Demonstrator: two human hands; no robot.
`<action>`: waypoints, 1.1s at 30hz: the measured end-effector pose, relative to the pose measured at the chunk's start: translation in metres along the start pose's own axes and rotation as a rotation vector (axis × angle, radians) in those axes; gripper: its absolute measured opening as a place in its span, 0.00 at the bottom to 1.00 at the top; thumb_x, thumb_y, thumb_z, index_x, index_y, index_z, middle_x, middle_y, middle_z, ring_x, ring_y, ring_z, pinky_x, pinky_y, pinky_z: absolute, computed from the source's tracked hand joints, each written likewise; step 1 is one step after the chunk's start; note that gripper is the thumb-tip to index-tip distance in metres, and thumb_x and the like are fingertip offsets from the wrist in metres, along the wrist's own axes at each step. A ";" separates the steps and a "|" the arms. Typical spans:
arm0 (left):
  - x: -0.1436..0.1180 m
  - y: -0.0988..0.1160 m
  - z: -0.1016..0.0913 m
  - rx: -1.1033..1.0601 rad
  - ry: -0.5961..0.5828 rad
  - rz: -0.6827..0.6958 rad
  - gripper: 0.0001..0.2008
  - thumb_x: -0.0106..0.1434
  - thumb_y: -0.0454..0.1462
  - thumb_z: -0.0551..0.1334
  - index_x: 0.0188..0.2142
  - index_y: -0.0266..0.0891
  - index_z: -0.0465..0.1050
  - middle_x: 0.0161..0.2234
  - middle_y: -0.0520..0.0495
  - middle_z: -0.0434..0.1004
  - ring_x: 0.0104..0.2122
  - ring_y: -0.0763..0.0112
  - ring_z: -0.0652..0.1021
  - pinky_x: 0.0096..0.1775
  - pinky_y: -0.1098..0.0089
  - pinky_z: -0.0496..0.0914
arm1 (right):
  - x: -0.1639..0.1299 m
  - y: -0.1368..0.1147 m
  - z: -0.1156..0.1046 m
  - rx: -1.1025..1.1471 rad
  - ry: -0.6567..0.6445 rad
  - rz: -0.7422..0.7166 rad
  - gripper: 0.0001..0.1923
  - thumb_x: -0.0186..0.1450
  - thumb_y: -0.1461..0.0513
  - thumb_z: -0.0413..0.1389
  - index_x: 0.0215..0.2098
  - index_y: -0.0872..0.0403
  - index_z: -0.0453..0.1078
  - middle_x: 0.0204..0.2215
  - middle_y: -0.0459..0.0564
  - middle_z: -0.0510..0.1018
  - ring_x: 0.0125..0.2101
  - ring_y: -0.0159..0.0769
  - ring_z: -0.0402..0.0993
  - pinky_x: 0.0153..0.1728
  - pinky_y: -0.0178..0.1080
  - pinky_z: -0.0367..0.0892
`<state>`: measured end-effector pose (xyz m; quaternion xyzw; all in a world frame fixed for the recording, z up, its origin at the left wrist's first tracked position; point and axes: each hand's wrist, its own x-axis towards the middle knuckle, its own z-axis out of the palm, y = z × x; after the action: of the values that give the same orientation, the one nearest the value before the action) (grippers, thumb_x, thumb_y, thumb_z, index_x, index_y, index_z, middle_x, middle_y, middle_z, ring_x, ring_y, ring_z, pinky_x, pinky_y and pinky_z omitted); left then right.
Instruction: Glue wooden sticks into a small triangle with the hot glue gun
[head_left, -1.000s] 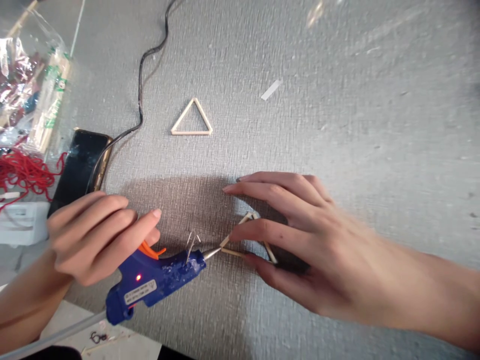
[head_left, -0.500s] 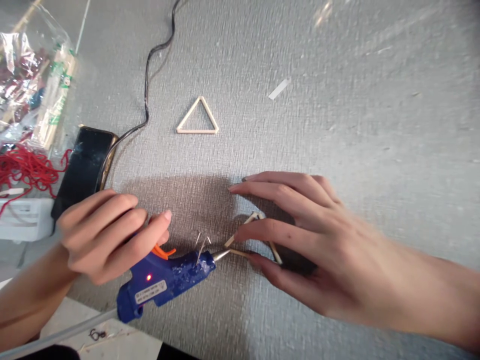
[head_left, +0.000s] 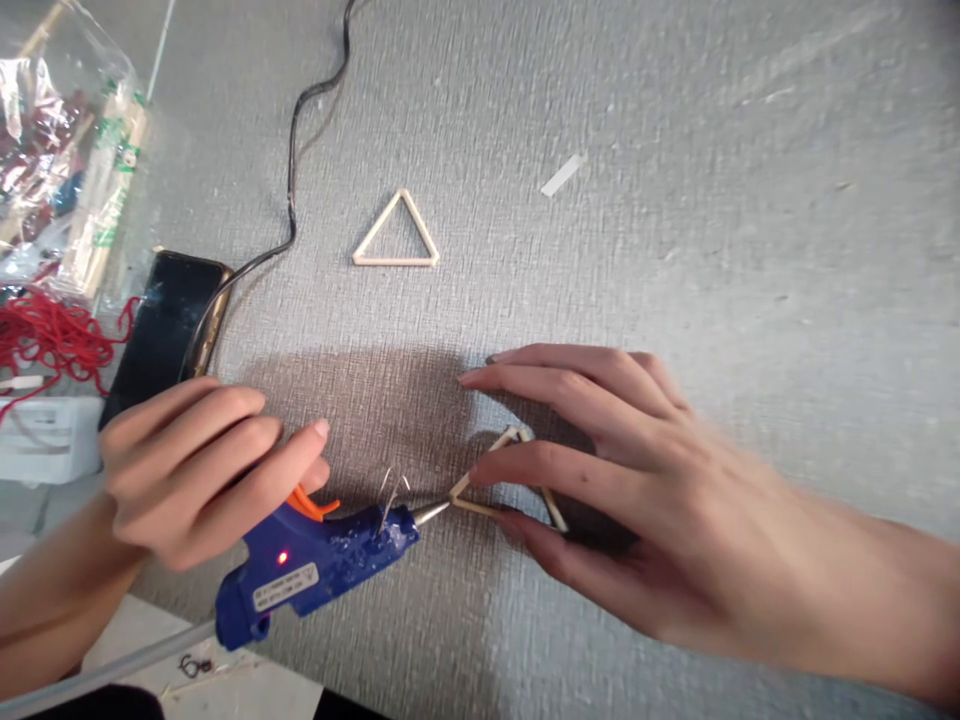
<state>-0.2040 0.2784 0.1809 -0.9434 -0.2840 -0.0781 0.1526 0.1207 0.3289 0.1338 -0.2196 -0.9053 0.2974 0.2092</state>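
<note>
My left hand (head_left: pixel 202 470) is wrapped round the handle of a blue hot glue gun (head_left: pixel 322 570) with an orange trigger and a lit red light. A glue stick (head_left: pixel 142 660) runs out of its back. The metal nozzle points right, at the left corner of a small wooden stick triangle (head_left: pixel 474 506). My right hand (head_left: pixel 600 460) pinches that triangle between thumb and index finger on the table, the other fingers stretched out above it and partly covering it. A second wooden triangle (head_left: pixel 396 262) lies flat farther back.
A black cable (head_left: pixel 292 160) crosses a phone (head_left: pixel 161 325) at the left. Beside it are red yarn (head_left: pixel 56 335), a white plastic box (head_left: pixel 49 440) and clear bags (head_left: pixel 52 150) with sticks. A white strip (head_left: pixel 562 175) lies on the grey textured table (head_left: pixel 712 250).
The glue gun in my left hand has moved slightly left, its nozzle drawing back from the triangle's corner. The two stick ends there now meet. My right hand stays nearly still.
</note>
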 end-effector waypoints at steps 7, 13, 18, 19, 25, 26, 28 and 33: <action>0.003 0.004 0.001 0.005 -0.003 -0.006 0.13 0.64 0.35 0.70 0.46 0.31 0.76 0.25 0.45 0.80 0.29 0.54 0.81 0.30 0.53 0.79 | 0.001 0.000 0.000 0.007 0.002 -0.005 0.09 0.70 0.63 0.58 0.48 0.51 0.75 0.60 0.59 0.70 0.62 0.53 0.63 0.53 0.57 0.66; 0.004 0.003 0.000 -0.004 0.001 0.004 0.13 0.64 0.36 0.70 0.46 0.31 0.76 0.25 0.45 0.79 0.29 0.55 0.80 0.29 0.54 0.78 | 0.001 0.000 0.000 0.008 0.005 -0.002 0.09 0.69 0.63 0.58 0.48 0.51 0.75 0.60 0.59 0.70 0.62 0.53 0.63 0.52 0.57 0.66; 0.004 0.003 0.001 0.015 -0.012 -0.012 0.14 0.64 0.37 0.70 0.47 0.32 0.75 0.26 0.47 0.79 0.30 0.56 0.80 0.31 0.54 0.78 | 0.001 0.000 0.000 0.004 0.006 0.002 0.09 0.69 0.63 0.58 0.48 0.51 0.75 0.60 0.59 0.70 0.62 0.53 0.63 0.53 0.57 0.66; 0.003 0.004 0.001 0.021 -0.011 -0.014 0.14 0.64 0.37 0.70 0.47 0.32 0.75 0.26 0.47 0.78 0.31 0.56 0.80 0.32 0.54 0.78 | 0.001 0.000 0.001 0.005 0.007 0.002 0.09 0.69 0.63 0.58 0.48 0.51 0.75 0.60 0.59 0.70 0.62 0.53 0.63 0.53 0.58 0.66; -0.002 0.004 0.002 0.007 0.013 -0.033 0.13 0.64 0.37 0.70 0.46 0.33 0.75 0.27 0.47 0.79 0.31 0.56 0.80 0.33 0.54 0.78 | 0.001 0.000 0.000 0.005 0.009 -0.005 0.10 0.69 0.63 0.57 0.48 0.51 0.75 0.60 0.59 0.71 0.62 0.55 0.64 0.53 0.58 0.66; -0.002 0.004 0.002 -0.005 0.012 -0.049 0.14 0.63 0.36 0.70 0.46 0.33 0.75 0.27 0.46 0.79 0.31 0.55 0.80 0.33 0.54 0.78 | 0.002 0.000 0.000 0.006 0.007 -0.003 0.10 0.69 0.63 0.57 0.48 0.51 0.75 0.60 0.59 0.71 0.62 0.55 0.64 0.53 0.58 0.66; -0.003 0.002 0.002 -0.018 0.005 -0.078 0.14 0.62 0.35 0.71 0.46 0.33 0.75 0.27 0.45 0.79 0.32 0.55 0.80 0.33 0.54 0.78 | 0.002 0.000 0.000 0.012 0.002 0.002 0.10 0.69 0.63 0.57 0.48 0.52 0.75 0.60 0.59 0.71 0.62 0.55 0.64 0.53 0.58 0.66; -0.002 0.000 0.003 -0.010 0.040 -0.031 0.12 0.64 0.36 0.69 0.45 0.33 0.76 0.26 0.46 0.79 0.30 0.56 0.79 0.31 0.55 0.77 | 0.002 0.000 -0.001 0.008 -0.003 0.006 0.09 0.69 0.63 0.57 0.48 0.51 0.75 0.60 0.59 0.71 0.62 0.55 0.64 0.53 0.58 0.67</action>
<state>-0.2054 0.2779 0.1780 -0.9378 -0.2952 -0.1009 0.1522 0.1192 0.3300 0.1353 -0.2209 -0.9038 0.3020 0.2079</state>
